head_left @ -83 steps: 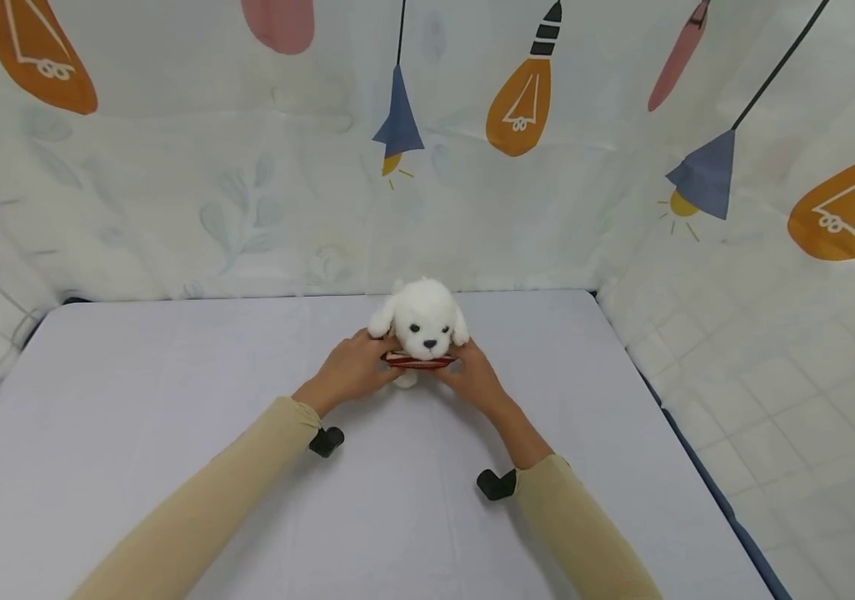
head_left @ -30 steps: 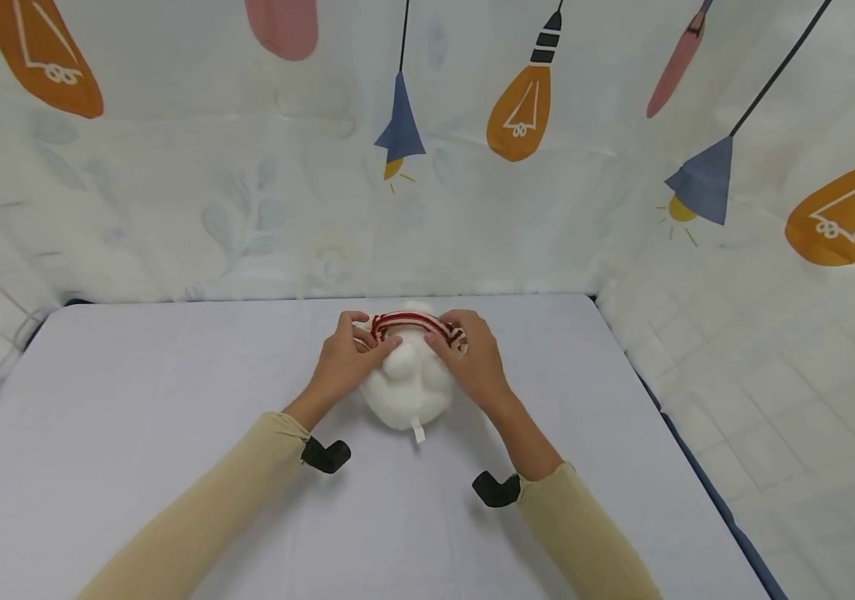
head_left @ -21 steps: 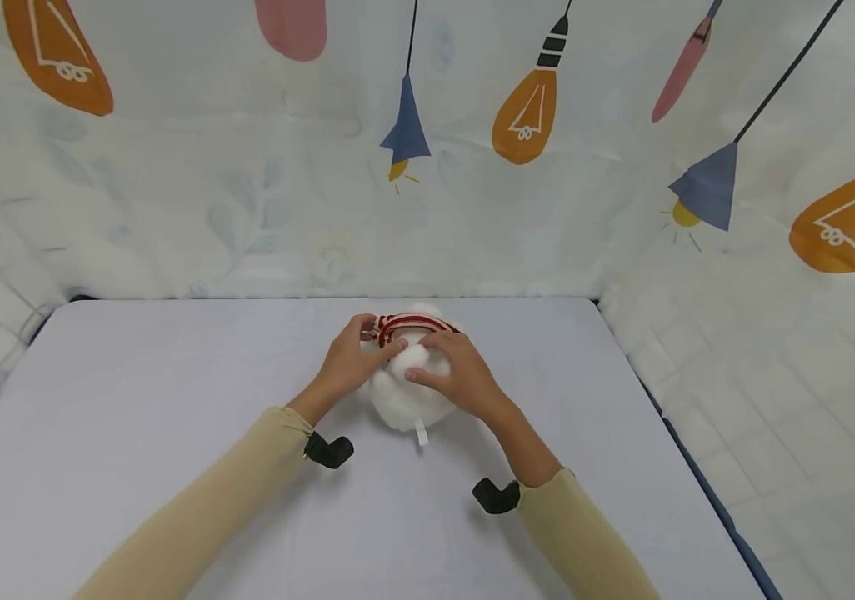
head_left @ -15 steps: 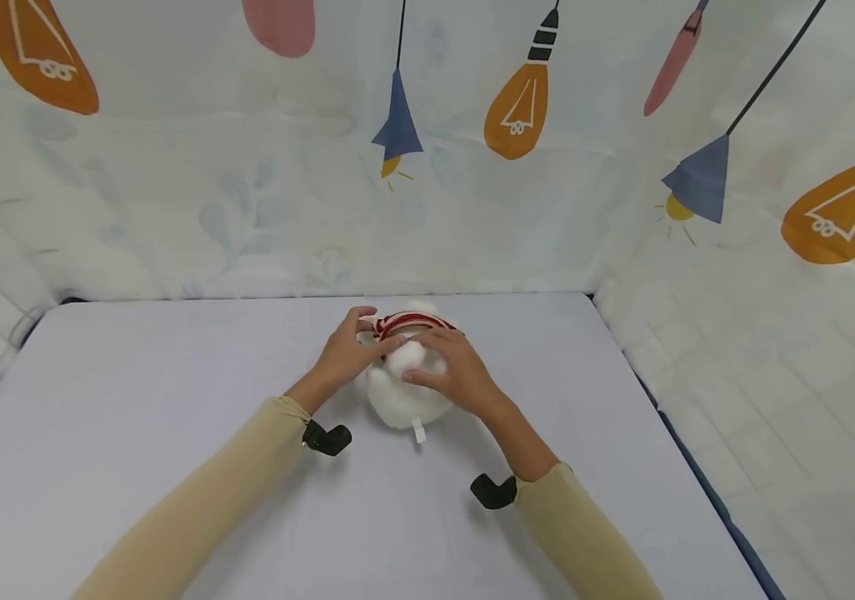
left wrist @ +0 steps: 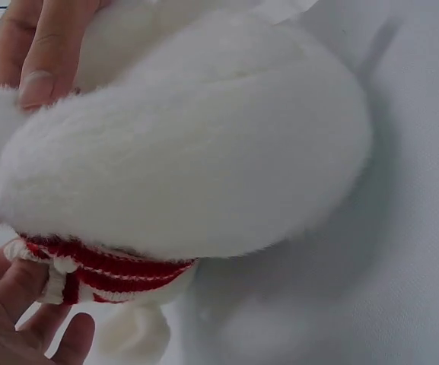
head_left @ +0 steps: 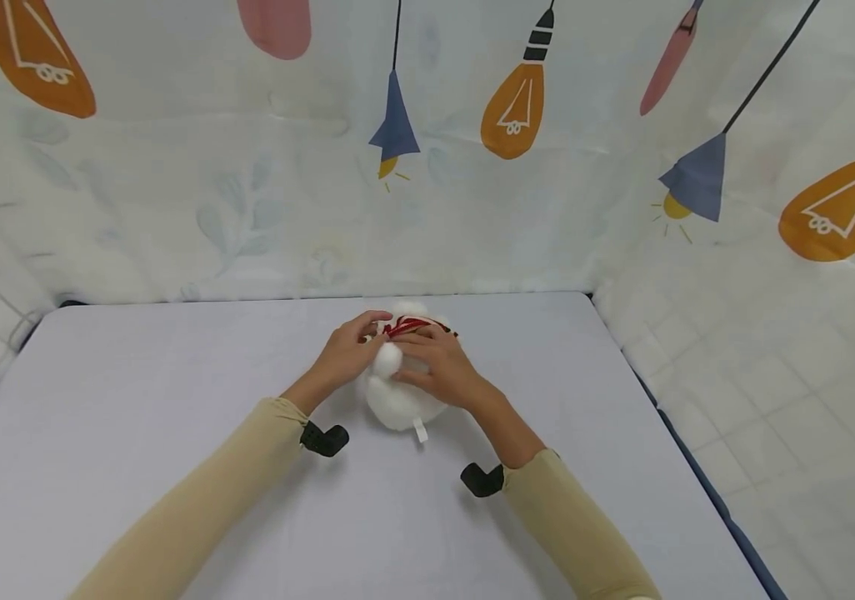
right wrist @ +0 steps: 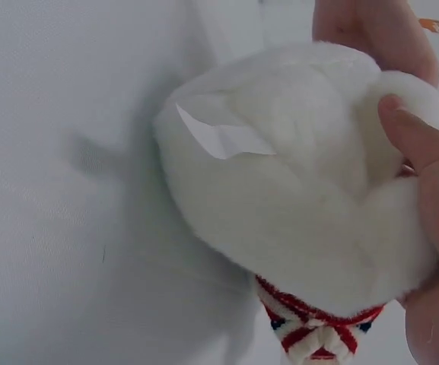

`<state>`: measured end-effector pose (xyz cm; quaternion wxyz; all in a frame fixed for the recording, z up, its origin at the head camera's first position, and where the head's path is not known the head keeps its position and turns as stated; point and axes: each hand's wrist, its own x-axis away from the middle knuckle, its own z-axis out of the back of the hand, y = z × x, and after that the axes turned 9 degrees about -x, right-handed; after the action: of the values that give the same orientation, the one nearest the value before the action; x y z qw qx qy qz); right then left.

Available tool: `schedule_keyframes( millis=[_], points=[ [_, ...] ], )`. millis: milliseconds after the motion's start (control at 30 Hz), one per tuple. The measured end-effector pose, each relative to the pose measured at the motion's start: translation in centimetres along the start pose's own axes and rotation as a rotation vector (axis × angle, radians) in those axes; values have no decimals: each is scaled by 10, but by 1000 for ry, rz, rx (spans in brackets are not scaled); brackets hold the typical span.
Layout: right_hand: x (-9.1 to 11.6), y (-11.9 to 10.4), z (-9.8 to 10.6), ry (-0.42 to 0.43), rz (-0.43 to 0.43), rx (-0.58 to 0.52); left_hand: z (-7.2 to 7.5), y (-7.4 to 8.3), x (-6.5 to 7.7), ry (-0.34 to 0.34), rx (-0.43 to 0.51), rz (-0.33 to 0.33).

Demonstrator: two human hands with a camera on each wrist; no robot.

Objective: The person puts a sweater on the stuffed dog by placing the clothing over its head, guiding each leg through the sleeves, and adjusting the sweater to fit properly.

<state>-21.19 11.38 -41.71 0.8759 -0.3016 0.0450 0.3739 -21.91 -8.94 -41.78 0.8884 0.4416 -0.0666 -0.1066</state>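
Left hand (head_left: 347,348) pinches the knit (left wrist: 132,275); right hand (head_left: 444,368) curls its fingers round the toy (head_left: 397,406) — small, even tugs should avoid bunching.

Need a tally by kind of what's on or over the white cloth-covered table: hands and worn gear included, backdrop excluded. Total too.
Bare hands, left hand and right hand: 2
Beige fabric sleeves: 2
Black angular wrist attachments: 2
White fluffy plush toy: 1
Red-and-white striped knit piece: 1
Small white tag: 1
Total: 9
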Motion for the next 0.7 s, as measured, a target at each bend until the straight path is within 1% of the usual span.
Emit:
schedule_keyframes(
  millis=[67, 133, 233, 333, 400, 500, 633, 700],
  points=[
    [-3, -2, -2, 2, 10, 24, 1, -1, 0, -9, 69, 4],
    [-6, -4, -5, 7, 7, 66, 2, -2, 0, 11, 145, 26],
    [-9, -8, -9, 28, -39, 149, 4, -1, 1, 73, 263, 61],
    [-12, -12, -12, 65, -92, 222, 8, 1, 2, 139, 326, 60],
    [-13, -14, -15, 86, -138, 251, 11, 2, 3, 155, 330, 43],
    [-14, -17, -17, 90, -196, 281, 17, 2, 4, 168, 313, 13],
    [-16, -19, -19, 78, -270, 308, 26, 4, 7, 241, 269, -47],
    [-16, -20, -20, 76, -306, 303, 28, 5, 9, 258, 244, -86]
  ],
)
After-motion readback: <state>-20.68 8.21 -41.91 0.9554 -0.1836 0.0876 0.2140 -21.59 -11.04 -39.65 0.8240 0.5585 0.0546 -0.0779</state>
